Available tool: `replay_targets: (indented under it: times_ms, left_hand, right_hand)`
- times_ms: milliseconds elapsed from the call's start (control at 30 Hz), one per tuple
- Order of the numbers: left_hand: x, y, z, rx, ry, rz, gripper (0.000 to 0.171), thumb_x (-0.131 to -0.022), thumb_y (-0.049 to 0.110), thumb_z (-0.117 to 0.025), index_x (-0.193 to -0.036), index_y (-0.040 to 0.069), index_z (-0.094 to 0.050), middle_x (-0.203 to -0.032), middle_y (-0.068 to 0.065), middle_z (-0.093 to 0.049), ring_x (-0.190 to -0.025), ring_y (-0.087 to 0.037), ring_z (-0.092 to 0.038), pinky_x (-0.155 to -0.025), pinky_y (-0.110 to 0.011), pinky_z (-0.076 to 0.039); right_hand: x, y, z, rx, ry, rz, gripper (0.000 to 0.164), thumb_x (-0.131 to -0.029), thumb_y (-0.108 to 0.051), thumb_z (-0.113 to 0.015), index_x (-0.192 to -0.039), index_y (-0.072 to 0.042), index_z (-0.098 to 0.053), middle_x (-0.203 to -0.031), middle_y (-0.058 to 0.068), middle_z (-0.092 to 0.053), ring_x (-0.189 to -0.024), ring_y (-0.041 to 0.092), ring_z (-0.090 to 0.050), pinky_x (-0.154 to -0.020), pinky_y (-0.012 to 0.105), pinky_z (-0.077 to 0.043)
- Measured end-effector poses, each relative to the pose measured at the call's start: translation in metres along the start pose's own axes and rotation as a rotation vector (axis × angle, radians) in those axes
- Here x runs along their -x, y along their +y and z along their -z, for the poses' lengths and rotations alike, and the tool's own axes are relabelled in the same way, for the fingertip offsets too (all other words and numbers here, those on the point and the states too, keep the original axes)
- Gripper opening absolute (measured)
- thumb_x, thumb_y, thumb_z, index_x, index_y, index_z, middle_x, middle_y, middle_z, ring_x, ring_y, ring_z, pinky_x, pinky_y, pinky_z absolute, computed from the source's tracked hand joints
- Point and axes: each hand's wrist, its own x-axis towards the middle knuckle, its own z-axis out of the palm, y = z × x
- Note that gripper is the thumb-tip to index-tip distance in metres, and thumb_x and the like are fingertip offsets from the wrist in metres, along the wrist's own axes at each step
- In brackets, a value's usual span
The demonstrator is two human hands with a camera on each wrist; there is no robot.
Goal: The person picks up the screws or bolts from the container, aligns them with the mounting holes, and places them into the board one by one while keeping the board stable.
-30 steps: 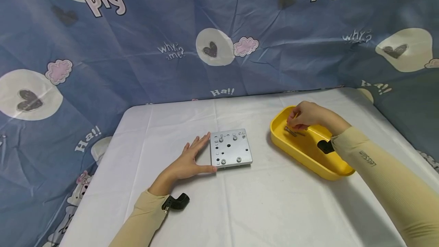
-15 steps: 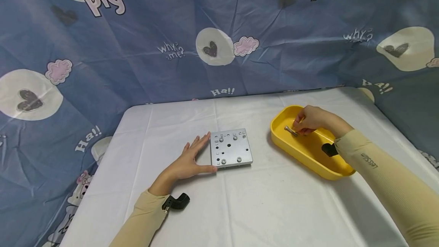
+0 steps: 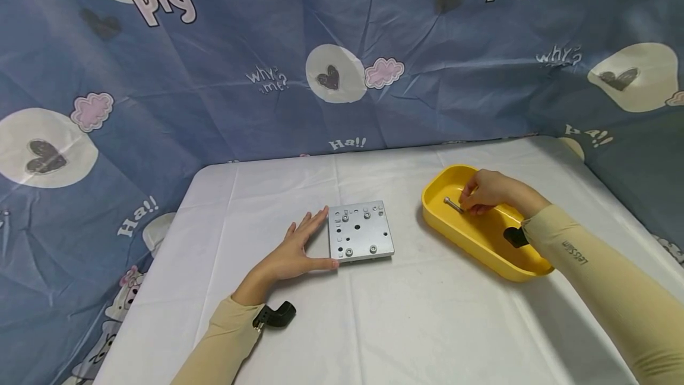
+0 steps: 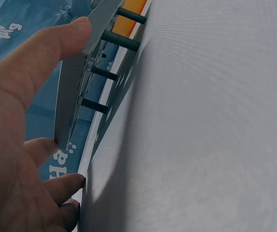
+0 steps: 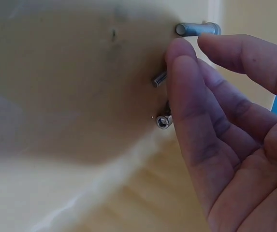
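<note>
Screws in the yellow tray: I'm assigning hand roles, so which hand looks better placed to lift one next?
Right, I'd judge: the right hand is inside the yellow tray, close to the screws; the left hand is outside it, at the metal plate.

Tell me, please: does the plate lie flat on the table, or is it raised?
Raised: the left wrist view shows bolts under the plate and a gap above the table.

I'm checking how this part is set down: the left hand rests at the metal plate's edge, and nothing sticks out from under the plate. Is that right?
Not quite: threaded bolts stick out from under the metal plate, as the left wrist view shows. The left hand does rest at its edge.
</note>
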Motion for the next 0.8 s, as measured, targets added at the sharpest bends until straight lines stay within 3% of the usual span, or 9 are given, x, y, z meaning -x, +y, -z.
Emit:
replay_targets:
  times_ms: [433,800]
  left_hand:
    - [0.0013,0.0021,0.0006,0.008,0.005,-0.002,0.123,-0.08,0.045,-0.094,-0.174,0.03,-0.017,-0.182,0.001,-0.015,-0.17,-0.033,0.001,-0.136,-0.059,0.013]
    - [0.0007,0.0012,0.0006,0.003,0.002,0.001,0.123,-0.08,0.046,-0.094,-0.174,0.029,-0.017,-0.182,-0.001,-0.015,-0.17,-0.034,0.0,-0.136,-0.059,0.012]
  right_hand:
    - [0.0019,0.0009,0.0,0.058,0.018,0.011,0.018,-0.096,-0.015,-0.078,-0.098,0.003,-0.076,-0.074,-0.001,-0.076,-0.067,0.006,-0.072,-0.068,0.022,-0.065]
    - [0.0087,0.0082,0.0001,0.179,0.02,0.028,0.016,-0.089,-0.014,-0.085,-0.083,-0.004,-0.074,-0.068,-0.004,-0.073,-0.063,0.005,-0.067,-0.065,0.019,-0.056]
